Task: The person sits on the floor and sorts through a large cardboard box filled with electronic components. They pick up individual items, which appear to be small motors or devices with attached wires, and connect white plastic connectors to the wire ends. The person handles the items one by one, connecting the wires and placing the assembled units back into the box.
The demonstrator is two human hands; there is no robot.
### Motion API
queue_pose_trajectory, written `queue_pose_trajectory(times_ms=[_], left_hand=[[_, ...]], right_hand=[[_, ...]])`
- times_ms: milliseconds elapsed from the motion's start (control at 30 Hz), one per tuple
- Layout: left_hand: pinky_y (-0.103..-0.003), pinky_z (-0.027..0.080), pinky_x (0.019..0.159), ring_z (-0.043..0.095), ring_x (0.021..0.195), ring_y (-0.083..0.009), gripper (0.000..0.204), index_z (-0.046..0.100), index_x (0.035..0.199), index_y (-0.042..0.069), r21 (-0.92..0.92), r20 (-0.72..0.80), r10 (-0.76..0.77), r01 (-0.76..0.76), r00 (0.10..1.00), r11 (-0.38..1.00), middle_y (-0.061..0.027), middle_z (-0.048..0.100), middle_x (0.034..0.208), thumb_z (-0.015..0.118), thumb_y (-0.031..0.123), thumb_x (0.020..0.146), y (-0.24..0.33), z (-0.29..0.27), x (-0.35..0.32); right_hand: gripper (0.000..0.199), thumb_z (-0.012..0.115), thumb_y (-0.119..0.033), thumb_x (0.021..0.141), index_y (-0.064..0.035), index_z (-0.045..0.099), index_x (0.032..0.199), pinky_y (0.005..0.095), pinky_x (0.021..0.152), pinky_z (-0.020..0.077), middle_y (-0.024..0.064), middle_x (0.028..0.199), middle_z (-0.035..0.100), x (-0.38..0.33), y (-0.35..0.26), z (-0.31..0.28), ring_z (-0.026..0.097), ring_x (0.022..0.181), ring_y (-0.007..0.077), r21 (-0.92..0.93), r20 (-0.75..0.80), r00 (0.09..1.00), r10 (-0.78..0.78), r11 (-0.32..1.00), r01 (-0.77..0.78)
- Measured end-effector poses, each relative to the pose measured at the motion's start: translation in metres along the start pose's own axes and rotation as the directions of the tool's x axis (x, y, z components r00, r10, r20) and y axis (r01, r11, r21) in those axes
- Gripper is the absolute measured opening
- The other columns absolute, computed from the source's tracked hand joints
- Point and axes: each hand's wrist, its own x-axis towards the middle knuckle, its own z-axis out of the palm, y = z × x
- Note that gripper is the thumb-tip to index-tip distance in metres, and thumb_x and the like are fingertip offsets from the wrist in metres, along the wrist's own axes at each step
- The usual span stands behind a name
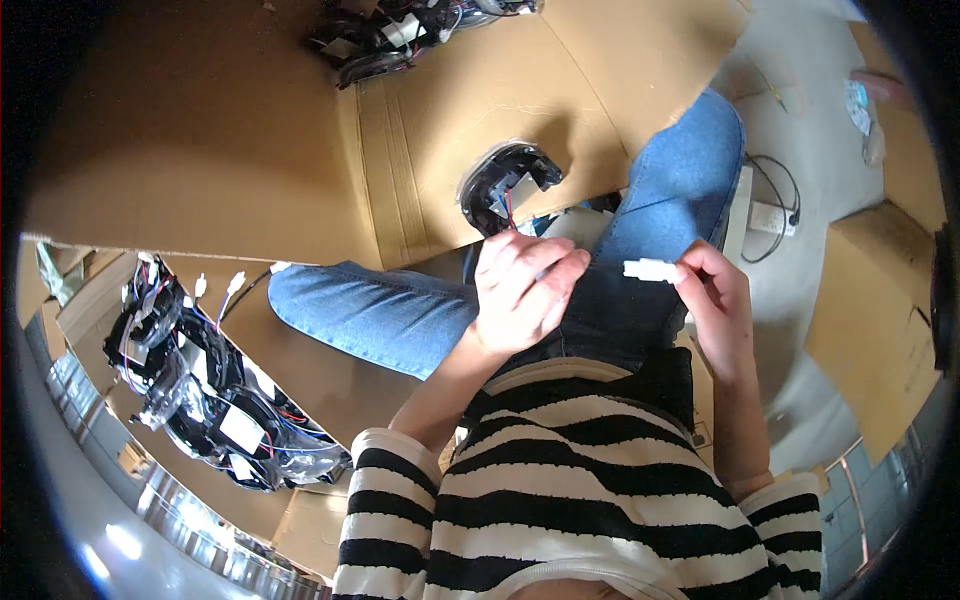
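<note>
I judge I'm mid-hookup: right hand (718,300) pinches white plug (650,269) at center; left hand (522,290) grips wires (507,208); mating them needs alignment.

Looks like a small assembly workshop or packing floor, worked seated on the ground. Flattened cardboard sheets (200,130) spread above the fingers; open carton (870,330) off to their right. Heaps of black lamp housings with wiring harnesses (200,390) down-left of the fingers, more (400,30) far above. Bare grey concrete floor (810,120), power strip (775,215).
</note>
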Motion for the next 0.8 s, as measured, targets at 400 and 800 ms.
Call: queue_pose_trajectory(times_ms=[400, 800], left_hand=[[-0.027, 0.044, 0.066, 0.052, 0.074, -0.0189, 0.018, 0.051, 0.091, 0.0, -0.253, -0.686, -0.469, 0.423, 0.556, 0.87, -0.0097, 0.054, 0.083, 0.049, 0.009, 0.076, 0.046, -0.184, 0.016], [-0.034, 0.043, 0.069, 0.054, 0.079, -0.0252, 0.023, 0.056, 0.086, -0.001, 0.952, -0.208, 0.137, 0.232, 0.969, -0.198, -0.0119, 0.056, 0.083, 0.058, 0.019, 0.074, 0.063, -0.488, 0.017]], right_hand=[[0.004, 0.049, -0.002, 0.074, -0.0006, 0.048, 0.07, 0.0202, 0.058, 0.0279, -0.0007, 0.068, 0.041, -0.013, 0.0, -0.024, 0.036, 0.064, 0.0069, 0.193, 0.027, 0.998, -0.064, 0.979, 0.057], [0.002, 0.049, 0.001, 0.076, 0.0009, 0.051, 0.075, 0.0195, 0.058, 0.0348, 0.0022, 0.069, 0.049, -0.009, -0.002, -0.016, 0.045, 0.062, 0.0069, 0.154, 0.246, 0.943, -0.223, 0.97, 0.189]])
